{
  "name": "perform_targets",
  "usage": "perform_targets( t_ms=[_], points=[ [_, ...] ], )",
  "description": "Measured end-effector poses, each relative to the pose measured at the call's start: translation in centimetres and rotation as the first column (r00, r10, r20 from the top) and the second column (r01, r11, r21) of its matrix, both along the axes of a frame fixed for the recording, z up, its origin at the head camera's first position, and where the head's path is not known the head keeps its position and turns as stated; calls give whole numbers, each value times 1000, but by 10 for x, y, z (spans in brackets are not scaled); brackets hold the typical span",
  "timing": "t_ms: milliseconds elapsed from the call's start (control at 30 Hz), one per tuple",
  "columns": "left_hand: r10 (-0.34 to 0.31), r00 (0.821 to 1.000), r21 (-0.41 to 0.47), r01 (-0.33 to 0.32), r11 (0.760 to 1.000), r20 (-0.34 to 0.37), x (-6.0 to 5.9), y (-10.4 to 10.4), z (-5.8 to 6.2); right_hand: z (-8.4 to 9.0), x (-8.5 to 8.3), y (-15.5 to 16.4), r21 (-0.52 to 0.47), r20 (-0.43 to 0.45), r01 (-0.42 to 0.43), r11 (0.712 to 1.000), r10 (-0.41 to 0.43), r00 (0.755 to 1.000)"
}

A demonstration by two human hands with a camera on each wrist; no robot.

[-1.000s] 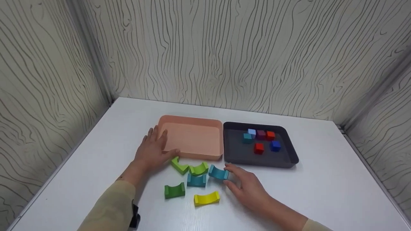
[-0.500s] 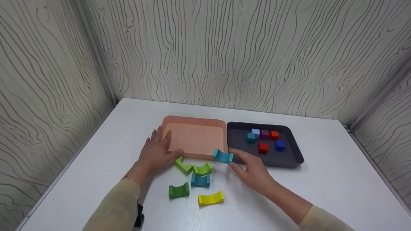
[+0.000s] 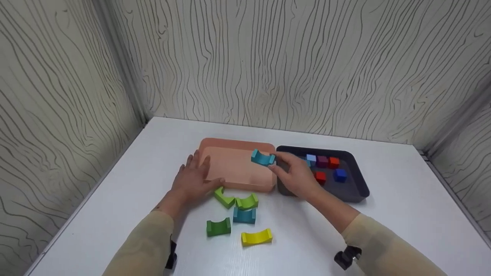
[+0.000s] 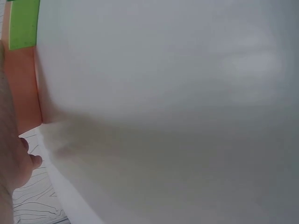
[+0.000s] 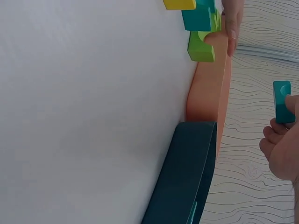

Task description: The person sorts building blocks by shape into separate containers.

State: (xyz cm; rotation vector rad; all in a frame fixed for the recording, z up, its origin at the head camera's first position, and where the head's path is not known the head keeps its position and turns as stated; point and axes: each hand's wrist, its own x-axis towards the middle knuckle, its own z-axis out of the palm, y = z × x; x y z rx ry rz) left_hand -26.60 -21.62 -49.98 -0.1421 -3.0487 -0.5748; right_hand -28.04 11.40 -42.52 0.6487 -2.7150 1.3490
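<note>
My right hand (image 3: 298, 174) pinches a teal arch-shaped block (image 3: 262, 157) by one end, held up over the right part of the pink tray (image 3: 238, 186). In the right wrist view the same block shows between thumb and fingers, above the tray rims. My left hand (image 3: 191, 180) rests with fingers spread on the left front corner of the pink tray, thumb along its front rim. Just in front of the tray lie two light green arch blocks (image 3: 247, 201), a second teal one (image 3: 244, 215), a dark green one (image 3: 218, 227) and a yellow one (image 3: 256, 237).
A dark grey tray (image 3: 351, 196) stands against the pink tray's right side. Inside it are several small cubes, among them a blue cube (image 3: 340, 175) and a red cube (image 3: 333, 162); my right hand partly covers others. Wood-patterned panels (image 3: 245, 69) rise behind the white table.
My right hand has picked up the teal arch block from the table and carried it up and away from me, over the pink tray. The left hand stays at the tray's corner.
</note>
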Motion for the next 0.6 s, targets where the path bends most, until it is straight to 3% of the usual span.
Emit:
perform_targets(
  t_ms=[367, 600],
  points=[
    [12, 1000, -16, -13, 1000, -7, -1, 1, 0, 6, -49, -37, -22, -9, -27, 999, 26, 1000],
    [28, 1000, -3, -28, 1000, -8, -3, 0, -5, 0, -67, -62, -23, 17, -47, 999, 48, 999]
  ],
)
